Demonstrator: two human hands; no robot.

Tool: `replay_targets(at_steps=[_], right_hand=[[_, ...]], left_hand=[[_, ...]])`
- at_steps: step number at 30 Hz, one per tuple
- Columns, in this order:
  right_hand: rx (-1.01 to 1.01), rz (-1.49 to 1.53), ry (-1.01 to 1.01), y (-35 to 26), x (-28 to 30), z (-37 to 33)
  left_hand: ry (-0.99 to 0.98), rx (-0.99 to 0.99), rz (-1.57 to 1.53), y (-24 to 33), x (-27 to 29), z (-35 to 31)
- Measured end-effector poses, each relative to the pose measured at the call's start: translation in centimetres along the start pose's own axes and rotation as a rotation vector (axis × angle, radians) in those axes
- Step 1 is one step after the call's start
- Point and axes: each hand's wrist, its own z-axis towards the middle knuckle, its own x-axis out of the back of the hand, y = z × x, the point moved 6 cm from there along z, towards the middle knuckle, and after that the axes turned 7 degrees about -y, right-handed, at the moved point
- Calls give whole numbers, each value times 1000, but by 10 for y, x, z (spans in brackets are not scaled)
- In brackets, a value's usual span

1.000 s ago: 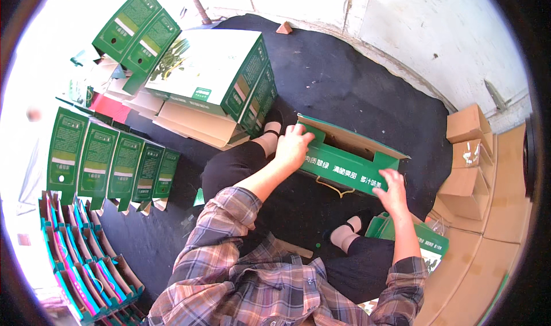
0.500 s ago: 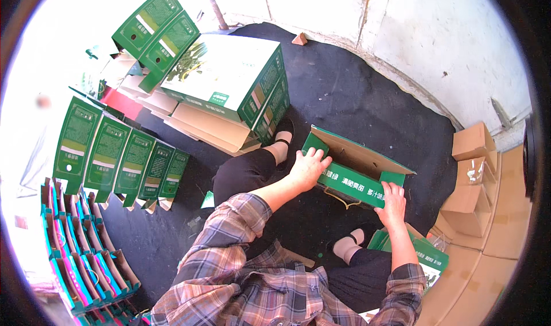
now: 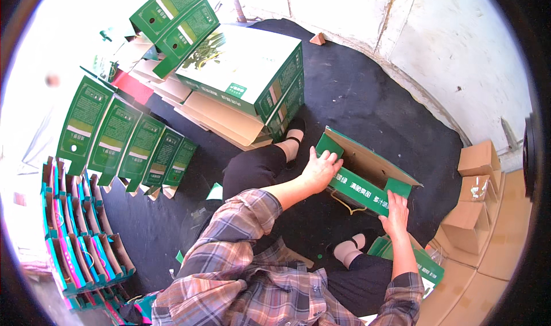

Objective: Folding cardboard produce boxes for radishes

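Note:
A green cardboard carton (image 3: 360, 188) stands in front of me, with its top uncovered and its brown inside showing. Near its left corner, my left hand (image 3: 321, 170) grips the front wall, fingers bent over the upper edge. At the right end my right hand (image 3: 396, 214) holds the same wall, its fingers lying over the edge beside a folded green end flap (image 3: 398, 187). A tan cord handle (image 3: 349, 206) hangs from the carton's near side, between the hands. The undersides of both hands and the thumbs are partly hidden.
Large green-and-white cartons (image 3: 241, 67) are stacked ahead to the left. Green carton pieces (image 3: 117, 135) stand in a row, with teal and pink cartons (image 3: 86, 251) nearer. Flattened green cardboard (image 3: 426, 264) lies by my right knee; brown boxes (image 3: 479, 197) line the right side.
The view has shifted slightly, so most surroundings sit a little further right. Both hands keep their hold on the carton, which shows little change of its own.

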Motion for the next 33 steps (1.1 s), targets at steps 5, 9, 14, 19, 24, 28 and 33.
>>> replay_targets(at_steps=[5, 9, 14, 19, 24, 28, 33], right_hand=[[-6, -45, -13, 3, -8, 2], [-41, -21, -54, 3, -5, 2], [-83, -18, -63, -4, 20, -8], [-1, 210, 78, -10, 52, -29], [13, 522, 50, -12, 54, -54], [-48, 562, -89, -8, 25, -61], [-111, 509, -174, 7, 12, -56]], left_hand=[[219, -137, 134, 20, -3, -4], [123, -163, 95, 26, 1, 1], [17, -136, 61, 30, 6, 1], [-46, 15, -38, 18, 16, 5], [-53, 160, -385, -2, 36, 10], [76, 229, -768, -19, 43, 9], [204, 96, -1704, -33, 84, 9]])
